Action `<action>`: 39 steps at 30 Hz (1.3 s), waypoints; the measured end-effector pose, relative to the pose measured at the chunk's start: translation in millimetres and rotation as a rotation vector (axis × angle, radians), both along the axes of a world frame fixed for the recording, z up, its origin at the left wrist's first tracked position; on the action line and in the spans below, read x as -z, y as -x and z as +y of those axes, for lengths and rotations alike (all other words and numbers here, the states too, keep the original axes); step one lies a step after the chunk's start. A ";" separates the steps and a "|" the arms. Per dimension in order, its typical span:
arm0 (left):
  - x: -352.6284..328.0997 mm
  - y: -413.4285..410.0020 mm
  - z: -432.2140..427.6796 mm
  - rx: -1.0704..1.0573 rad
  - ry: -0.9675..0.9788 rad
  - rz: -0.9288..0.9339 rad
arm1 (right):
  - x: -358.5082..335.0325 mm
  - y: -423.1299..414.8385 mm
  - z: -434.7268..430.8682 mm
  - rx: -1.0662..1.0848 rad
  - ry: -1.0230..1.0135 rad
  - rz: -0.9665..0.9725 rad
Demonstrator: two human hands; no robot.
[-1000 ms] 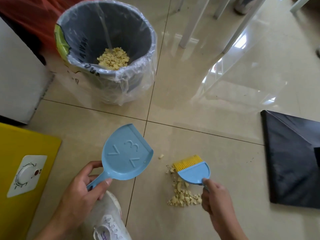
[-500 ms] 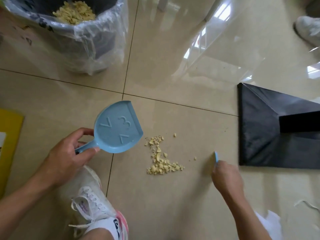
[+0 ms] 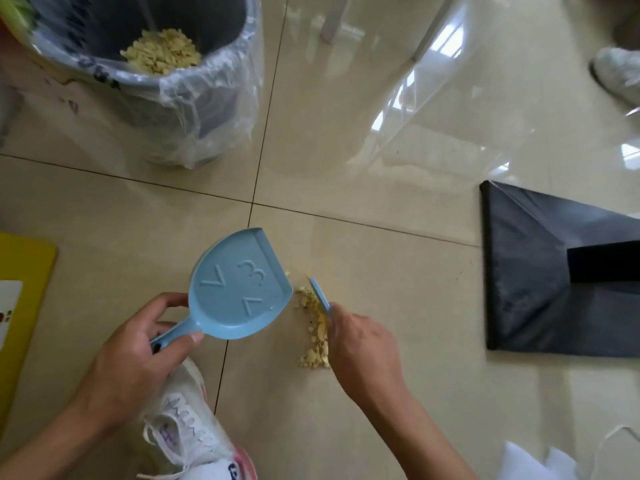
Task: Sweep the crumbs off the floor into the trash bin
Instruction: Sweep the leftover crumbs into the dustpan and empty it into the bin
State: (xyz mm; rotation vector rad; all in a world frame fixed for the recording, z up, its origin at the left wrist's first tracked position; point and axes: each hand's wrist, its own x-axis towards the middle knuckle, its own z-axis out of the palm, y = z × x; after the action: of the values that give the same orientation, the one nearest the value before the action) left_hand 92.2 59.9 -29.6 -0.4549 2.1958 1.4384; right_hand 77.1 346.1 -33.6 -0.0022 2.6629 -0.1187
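Note:
My left hand (image 3: 138, 355) grips the handle of a light blue dustpan (image 3: 239, 285), whose open edge faces right and sits just left of the crumbs. Yellow crumbs (image 3: 315, 327) lie in a narrow strip on the beige floor tile. My right hand (image 3: 363, 344) holds a small blue brush (image 3: 320, 294) seen edge-on, pressed against the right side of the crumb strip; its bristles are mostly hidden. The grey trash bin (image 3: 221, 81), lined with clear plastic, stands at the upper left with a heap of yellow crumbs inside.
My white sneaker (image 3: 183, 431) is planted below the dustpan. A black flat base (image 3: 540, 271) lies on the floor at the right. A yellow object (image 3: 24, 292) sits at the left edge. White furniture legs (image 3: 332, 19) and another person's shoe (image 3: 620, 74) are farther back.
My right hand swept the brush leftward, pushing the scattered crumbs into a tight strip beside the dustpan. The view shifted, bringing the bin back into the frame.

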 end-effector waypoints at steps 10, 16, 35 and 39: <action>-5.5 -14.9 -28.4 -0.149 -0.026 -0.064 | 36.7 46.3 -7.1 -0.087 0.169 0.196; -5.4 -11.2 -27.3 -0.156 -0.045 -0.073 | 28.8 2.3 -2.1 -0.108 0.077 0.005; 73.0 23.4 14.6 0.502 0.234 -0.236 | 3.4 -57.0 38.8 0.352 -0.125 -0.182; 75.0 26.8 32.4 0.542 0.270 -0.216 | 4.4 -43.4 -5.2 0.365 0.004 -0.182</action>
State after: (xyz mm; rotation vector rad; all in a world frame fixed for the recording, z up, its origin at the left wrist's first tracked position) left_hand 65.4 92.3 -104.7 -0.0784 2.1199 0.7764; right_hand 120.5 340.9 -38.0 0.4720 2.4543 -0.2297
